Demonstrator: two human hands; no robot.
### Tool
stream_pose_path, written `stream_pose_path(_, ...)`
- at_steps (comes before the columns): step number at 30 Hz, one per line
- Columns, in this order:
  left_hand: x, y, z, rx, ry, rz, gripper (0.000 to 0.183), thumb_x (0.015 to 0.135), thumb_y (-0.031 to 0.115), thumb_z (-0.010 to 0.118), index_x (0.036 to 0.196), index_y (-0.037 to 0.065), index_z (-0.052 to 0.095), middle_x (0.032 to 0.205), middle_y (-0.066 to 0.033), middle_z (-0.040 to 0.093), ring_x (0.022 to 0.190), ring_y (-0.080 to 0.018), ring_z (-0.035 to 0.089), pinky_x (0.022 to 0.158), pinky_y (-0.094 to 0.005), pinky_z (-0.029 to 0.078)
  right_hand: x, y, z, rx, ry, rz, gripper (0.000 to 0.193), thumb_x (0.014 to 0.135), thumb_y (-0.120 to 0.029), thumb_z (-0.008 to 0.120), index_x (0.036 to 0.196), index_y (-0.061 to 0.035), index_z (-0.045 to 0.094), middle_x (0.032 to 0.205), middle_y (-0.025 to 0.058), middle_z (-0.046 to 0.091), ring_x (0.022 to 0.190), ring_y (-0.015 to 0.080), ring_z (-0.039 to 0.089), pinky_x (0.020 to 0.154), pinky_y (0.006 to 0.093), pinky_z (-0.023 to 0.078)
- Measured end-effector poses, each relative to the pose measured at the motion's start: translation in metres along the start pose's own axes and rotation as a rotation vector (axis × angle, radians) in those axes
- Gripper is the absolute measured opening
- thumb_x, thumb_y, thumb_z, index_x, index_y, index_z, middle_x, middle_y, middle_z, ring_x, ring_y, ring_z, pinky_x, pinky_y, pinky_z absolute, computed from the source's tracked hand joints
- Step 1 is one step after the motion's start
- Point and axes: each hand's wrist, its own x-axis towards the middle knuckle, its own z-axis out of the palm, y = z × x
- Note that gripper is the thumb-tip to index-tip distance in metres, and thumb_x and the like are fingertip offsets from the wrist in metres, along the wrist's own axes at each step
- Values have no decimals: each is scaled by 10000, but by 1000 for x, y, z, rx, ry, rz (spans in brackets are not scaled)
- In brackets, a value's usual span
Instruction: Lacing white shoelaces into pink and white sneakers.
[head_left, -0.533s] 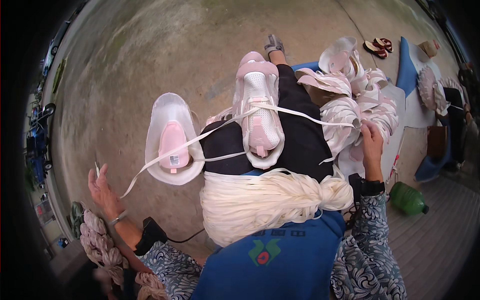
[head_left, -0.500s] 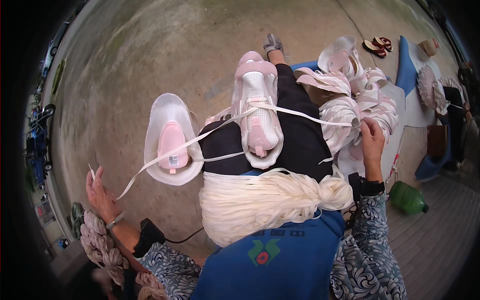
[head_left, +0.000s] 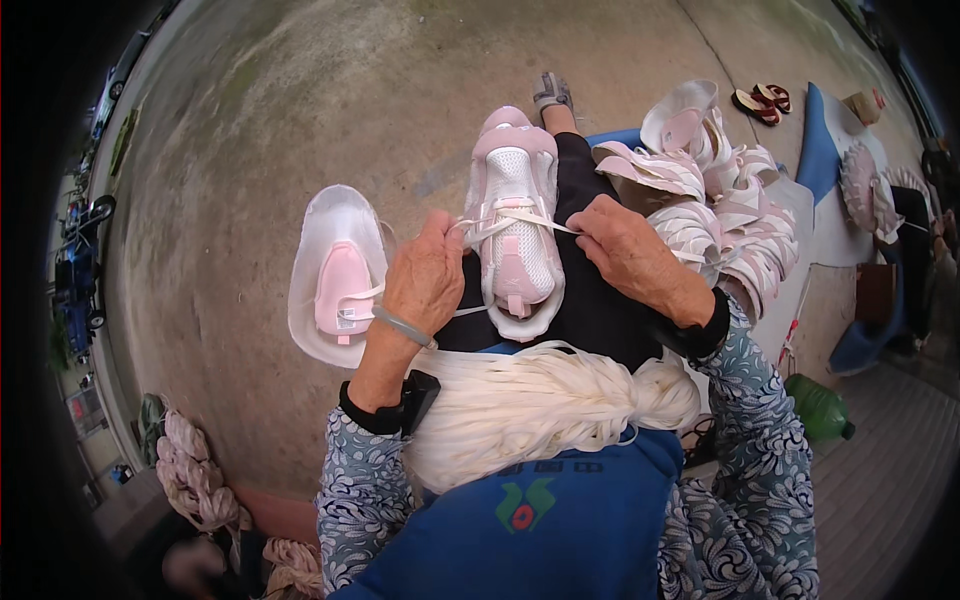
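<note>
A pink and white shoe upper (head_left: 512,190) lies lengthwise over my dark-trousered legs, toe pointing away. A white shoelace (head_left: 545,222) crosses over its tongue. Left of the upper, my left hand (head_left: 425,275) is closed, pinching one side of the lace. To the right, my right hand (head_left: 635,255) pinches the lace's other side, fingers closed. Both lace stretches between hands and upper are short. Beside my left hand sits a second pink and white upper (head_left: 340,275), sole side hidden. A thick bundle of white laces (head_left: 540,405) rests across my lap.
Several stacked pink and white uppers (head_left: 715,190) are heaped at the right. A green plastic bottle (head_left: 818,408) lies lower right, and sandals (head_left: 762,103) are on the concrete beyond. Bundled uppers (head_left: 190,470) sit lower left. Another person (head_left: 915,250) is at the far right.
Both hands have come inward from wide apart to either side of the upper, and now hold the lace close to it. The long stretched lace ends no longer reach out sideways.
</note>
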Motion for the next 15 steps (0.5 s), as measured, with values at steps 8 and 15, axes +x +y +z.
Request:
stream_pose_path(8, 30, -24, 13, 130, 102, 126, 157, 959, 197, 489, 945, 42, 511, 833, -232, 601, 812, -438, 579, 675, -490, 459, -11, 9, -32, 361, -117, 395, 191, 868, -105, 639, 1039, -21, 650, 828, 58, 580, 669, 115, 544, 598, 268, 458)
stream_pose_path(15, 22, -8, 6, -69, 266, 221, 121, 930, 153, 545, 934, 43, 594, 865, -157, 580, 777, -336, 585, 682, -394, 469, -11, -5, -4, -22, -90, 226, 318, 816, -143, 680, 1112, -74, 589, 1084, 108, 508, 776, 299, 608, 678, 381, 499)
